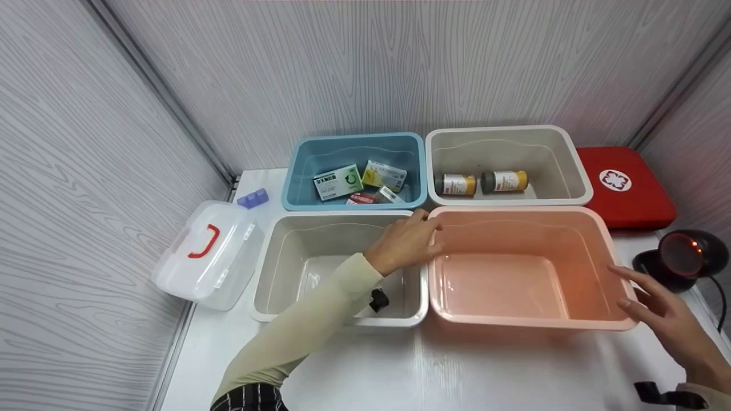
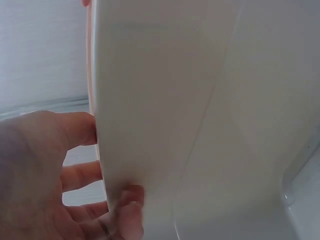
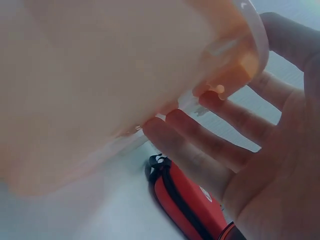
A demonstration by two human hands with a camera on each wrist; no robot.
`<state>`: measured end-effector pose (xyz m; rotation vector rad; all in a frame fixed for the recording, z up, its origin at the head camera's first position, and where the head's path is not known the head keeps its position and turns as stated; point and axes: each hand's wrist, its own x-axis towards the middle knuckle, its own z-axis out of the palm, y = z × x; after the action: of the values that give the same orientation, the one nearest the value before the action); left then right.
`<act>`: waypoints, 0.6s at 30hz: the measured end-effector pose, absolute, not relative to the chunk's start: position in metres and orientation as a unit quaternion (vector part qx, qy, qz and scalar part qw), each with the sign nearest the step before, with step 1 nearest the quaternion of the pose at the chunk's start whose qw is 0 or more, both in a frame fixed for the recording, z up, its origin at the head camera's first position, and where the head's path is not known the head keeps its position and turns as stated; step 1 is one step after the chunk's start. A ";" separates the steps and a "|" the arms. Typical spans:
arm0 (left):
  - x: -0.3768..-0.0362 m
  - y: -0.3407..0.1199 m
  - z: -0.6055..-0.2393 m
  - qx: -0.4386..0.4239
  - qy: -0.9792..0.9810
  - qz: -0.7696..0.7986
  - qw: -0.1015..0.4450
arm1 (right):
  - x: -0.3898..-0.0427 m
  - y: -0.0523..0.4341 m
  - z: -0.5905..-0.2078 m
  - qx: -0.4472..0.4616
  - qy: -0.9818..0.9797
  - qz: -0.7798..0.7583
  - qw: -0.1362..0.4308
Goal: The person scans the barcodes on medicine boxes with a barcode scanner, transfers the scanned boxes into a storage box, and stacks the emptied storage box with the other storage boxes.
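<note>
My left hand (image 1: pixel 408 242) reaches over the empty front white bin (image 1: pixel 337 216) to the far left corner of the empty pink bin (image 1: pixel 514 210). Its fingers curl over the pink rim where the two bins meet. In the left wrist view the thumb (image 2: pixel 127 200) lies on the white bin's wall (image 2: pixel 175 100) and the fingers go behind it. My right hand (image 1: pixel 645 294) is at the pink bin's right side. Its straight fingers (image 3: pixel 210 140) touch the underside of the pink bin's (image 3: pixel 100 75) rim.
A blue bin (image 1: pixel 297 165) with several medicine boxes (image 1: pixel 338 182) and a beige bin (image 1: pixel 571 165) with two bottles (image 1: pixel 457 184) stand behind. A red first-aid case (image 1: pixel 625 188) and a scanner (image 1: pixel 682 257) are on the right, a clear lidded box (image 1: pixel 208 257) on the left. Walls enclose the table.
</note>
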<state>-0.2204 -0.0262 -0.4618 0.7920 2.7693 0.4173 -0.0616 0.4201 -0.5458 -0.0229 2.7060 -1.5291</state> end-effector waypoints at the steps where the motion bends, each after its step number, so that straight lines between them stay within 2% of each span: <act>1: -0.220 -0.026 -0.462 0.270 0.945 0.146 0.116 | -0.061 0.418 -0.545 -0.011 0.869 -0.494 0.008; 9: -0.221 -0.026 -0.450 0.268 0.940 0.180 0.106 | -0.061 0.410 -0.534 -0.024 0.874 -0.481 -0.071; 18: -0.216 -0.022 -0.407 0.260 0.918 0.287 0.089 | -0.059 0.406 -0.492 -0.012 0.869 -0.467 -0.165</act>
<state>-0.2159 -0.0222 -0.4070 0.7737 2.7307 0.8544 -0.0592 0.4058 -0.4922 -0.0427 3.0586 -1.6440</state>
